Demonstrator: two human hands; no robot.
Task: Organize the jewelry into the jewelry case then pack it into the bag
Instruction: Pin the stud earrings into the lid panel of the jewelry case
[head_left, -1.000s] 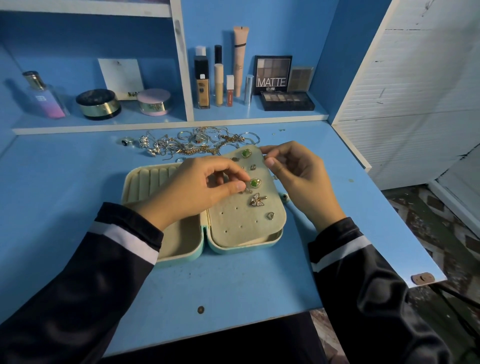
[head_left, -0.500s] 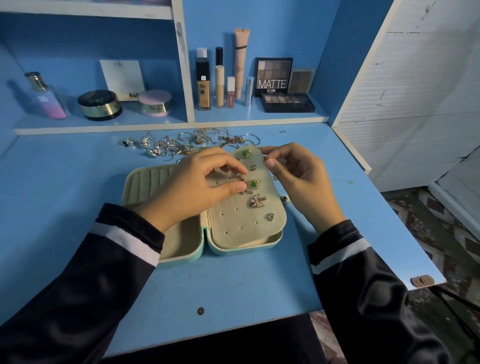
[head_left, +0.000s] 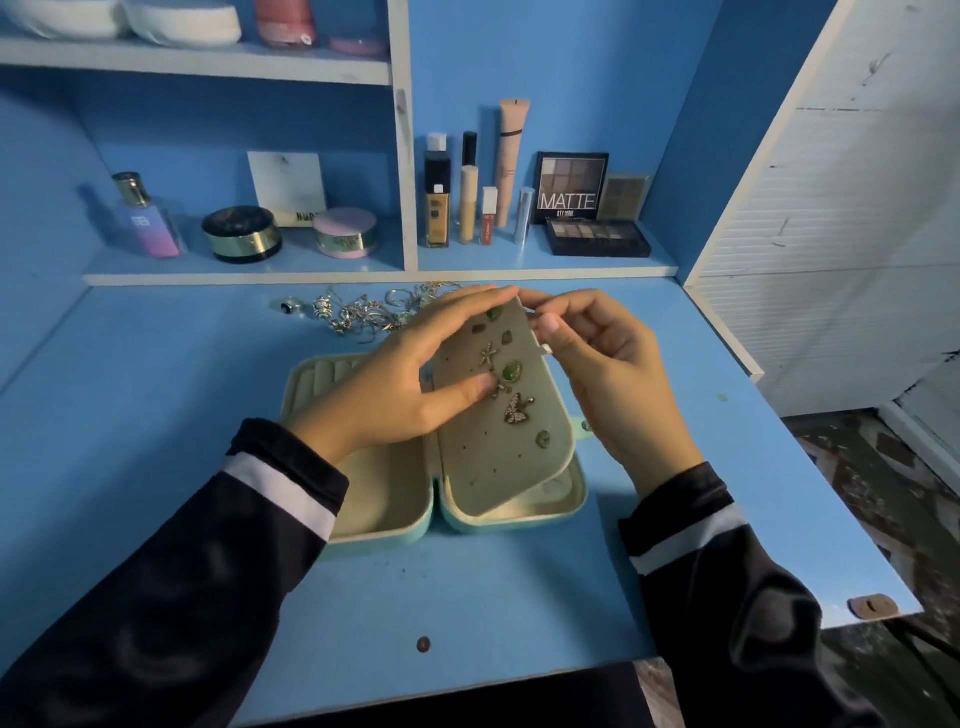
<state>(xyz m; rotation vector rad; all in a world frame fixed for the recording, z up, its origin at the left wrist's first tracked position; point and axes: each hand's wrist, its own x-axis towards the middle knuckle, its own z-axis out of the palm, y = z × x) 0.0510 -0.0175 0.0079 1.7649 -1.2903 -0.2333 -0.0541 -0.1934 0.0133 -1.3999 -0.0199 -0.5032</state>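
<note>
The earring panel (head_left: 498, 457) is held tilted over the right half of the jewelry case (head_left: 374, 519). It is pinched by the left hand (head_left: 395, 379) across its left edge and by the right hand (head_left: 608, 374) at its far corner. It is judged light and flexible; bare edges should be gripped, clear of studs.

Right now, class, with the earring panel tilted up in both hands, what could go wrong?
1. The earring panel is tilted up off the jewelry case, pinched by the left hand and the right hand. Loosely pinned pieces such as the butterfly earring might slip out and drop.
2. The tangled jewelry pile lies just behind the left hand, so a careless move could scatter it across the desk.
</note>
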